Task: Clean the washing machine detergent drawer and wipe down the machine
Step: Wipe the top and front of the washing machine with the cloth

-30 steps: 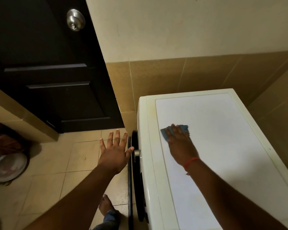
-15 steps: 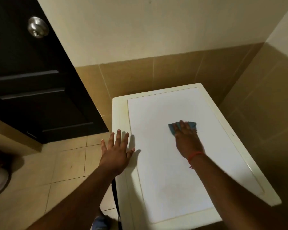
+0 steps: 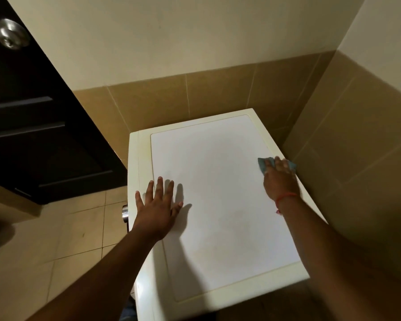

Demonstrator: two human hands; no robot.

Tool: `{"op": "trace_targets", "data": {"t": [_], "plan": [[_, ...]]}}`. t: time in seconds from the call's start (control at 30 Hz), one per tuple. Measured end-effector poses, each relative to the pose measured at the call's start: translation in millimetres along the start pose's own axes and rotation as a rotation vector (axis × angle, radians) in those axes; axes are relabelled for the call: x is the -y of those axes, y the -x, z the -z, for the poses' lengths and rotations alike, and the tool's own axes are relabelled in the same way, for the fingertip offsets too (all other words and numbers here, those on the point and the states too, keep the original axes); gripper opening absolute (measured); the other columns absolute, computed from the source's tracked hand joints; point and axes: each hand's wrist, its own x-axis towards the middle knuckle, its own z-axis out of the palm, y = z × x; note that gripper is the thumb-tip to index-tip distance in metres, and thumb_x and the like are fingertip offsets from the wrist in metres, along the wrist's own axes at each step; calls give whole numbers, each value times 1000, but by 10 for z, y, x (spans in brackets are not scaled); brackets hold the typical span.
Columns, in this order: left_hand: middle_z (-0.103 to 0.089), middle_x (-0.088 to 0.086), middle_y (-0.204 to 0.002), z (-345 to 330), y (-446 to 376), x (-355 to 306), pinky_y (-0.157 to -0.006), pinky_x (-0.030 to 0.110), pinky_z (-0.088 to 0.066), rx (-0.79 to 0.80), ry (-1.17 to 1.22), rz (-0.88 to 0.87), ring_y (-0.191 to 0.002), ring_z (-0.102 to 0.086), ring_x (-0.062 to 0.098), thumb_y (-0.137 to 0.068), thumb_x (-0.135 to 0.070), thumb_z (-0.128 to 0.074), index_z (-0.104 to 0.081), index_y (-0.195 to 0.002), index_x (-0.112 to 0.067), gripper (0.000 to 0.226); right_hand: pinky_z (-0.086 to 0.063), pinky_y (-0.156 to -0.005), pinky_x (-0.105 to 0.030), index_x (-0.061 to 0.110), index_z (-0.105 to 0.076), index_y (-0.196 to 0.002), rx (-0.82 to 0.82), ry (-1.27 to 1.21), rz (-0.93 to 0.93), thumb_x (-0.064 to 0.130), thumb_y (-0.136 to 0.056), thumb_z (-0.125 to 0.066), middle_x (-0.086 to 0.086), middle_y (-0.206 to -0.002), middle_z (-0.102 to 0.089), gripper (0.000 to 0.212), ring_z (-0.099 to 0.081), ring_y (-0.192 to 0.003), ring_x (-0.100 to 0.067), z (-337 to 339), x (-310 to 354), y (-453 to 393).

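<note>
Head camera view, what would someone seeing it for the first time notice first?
The bright white washing machine top fills the middle, set into a tan tiled corner. The right hand presses a blue cloth at its right edge, while the left hand lies flat with fingers spread near its left edge. A dark door with a silver knob stands at upper left.

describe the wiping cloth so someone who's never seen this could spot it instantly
Start at the white washing machine in the tiled corner. On its top, near the right edge, the right hand presses a small blue cloth flat. It is the only blue thing on the white top; the left hand holds nothing.
</note>
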Motion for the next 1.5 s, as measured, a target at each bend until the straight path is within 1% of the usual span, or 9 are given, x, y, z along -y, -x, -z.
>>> {"op": "trace_targets", "data": {"t": [0.37,0.5,0.63,0.77,0.9,1.03,1.17,1.3,1.5], "plan": [[20,2,-163,1,74,69,-118,57,7,9,9,30,-150,19,27,-85,-69,5,14,-154,-32,79,-19,-118,-47,19,-30,-151,39,-13,346,13,-97,-40,-12,-157,-26,55,-23,-145,-31,-73,-23,-107],[20,2,-163,41,99,157,-118,57,8,14,25,61,-149,20,27,-86,-69,4,14,-154,-32,79,-17,-117,-48,20,-32,-150,29,-26,43,16,-97,-39,-14,-156,-27,53,-22,-144,-32,15,109,-127],[21,2,-163,76,123,273,-118,57,8,1,0,72,-149,20,27,-92,-67,-2,16,-154,-31,74,-13,-118,-47,24,-22,-153,34,91,667,7,-94,-24,-7,-158,-24,61,-18,-147,-25,-166,612,-5],[22,4,-162,126,156,423,-118,59,7,15,0,99,-149,20,29,-96,-64,-7,15,-155,-30,72,-18,-117,-48,21,-28,-151,-17,37,269,11,-93,-37,-11,-157,-28,59,-23,-145,-29,-71,696,-76],[24,3,-161,134,181,590,-118,60,7,18,22,111,-148,20,29,-89,-68,0,18,-153,-32,76,-11,-119,-48,23,-25,-152,42,70,792,7,-96,-29,-8,-159,-22,59,-17,-147,-24,-296,1150,160],[24,4,-161,131,180,765,-118,62,6,33,46,126,-148,20,30,-95,-66,-9,23,-150,-32,73,-11,-120,-47,21,-32,-149,-29,-91,317,13,-92,-37,-9,-158,-26,58,-20,-147,-26,-212,1462,217],[23,3,-161,117,168,945,-118,61,7,36,46,113,-148,19,31,-95,-66,-9,22,-151,-33,72,-13,-120,-45,18,-39,-147,20,-115,849,10,-94,-42,-8,-156,-31,54,-25,-145,-25,-328,2106,522],[21,3,-162,125,151,1182,-116,59,11,47,53,136,-148,19,32,-91,-69,-2,17,-153,-33,75,-20,-119,-46,20,-34,-148,-7,-150,488,14,-94,-44,-7,-156,-31,56,-23,-145,-25,-285,2423,495],[21,3,-162,86,123,1612,-118,59,7,46,41,164,-148,21,30,-92,-68,-1,15,-154,-34,72,-26,-117,-44,22,-42,-143,14,-133,824,10,-92,-51,-6,-151,-39,54,-32,-142,-26,-427,3037,491]]}}
